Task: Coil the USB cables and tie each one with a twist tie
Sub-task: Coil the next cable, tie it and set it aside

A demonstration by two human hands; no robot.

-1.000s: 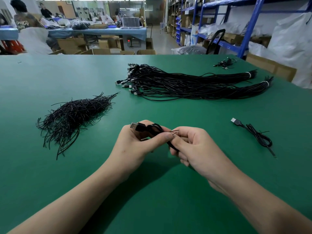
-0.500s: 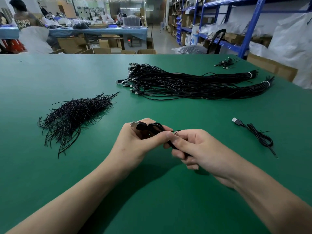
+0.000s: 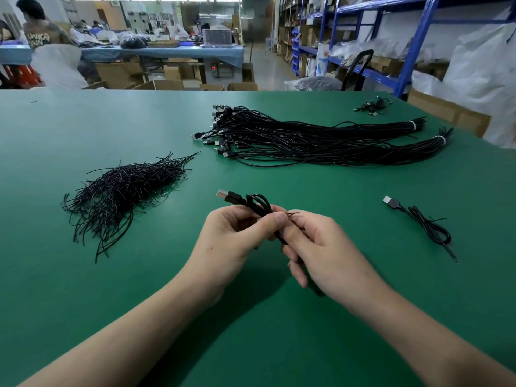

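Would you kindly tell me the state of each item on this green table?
Black USB cable in hand: coiled, thin twist tie ends protruding.
Left hand: grips the coil.
Right hand: grips its lower part.
Black cable lying at right: coiled, tied.
Black twist-tie pile: loose.
Long black cable bundles: uncoiled.

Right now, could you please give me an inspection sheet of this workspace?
Surface: green table mat, flat.
Job's things: coiled USB cable held above the mat, a twist tie on it with its ends sticking out; twist tie pile at left; tied cable lying at right.
Clutter: small cable bunch at the far edge.
Hands: left hand grips the coiled USB cable; right hand pinches the twist tie.
Cables: two long uncoiled cable bundles, each with a white band near its right end.
Surroundings: blue shelving at right, cardboard boxes, a person by a blue-covered table behind.
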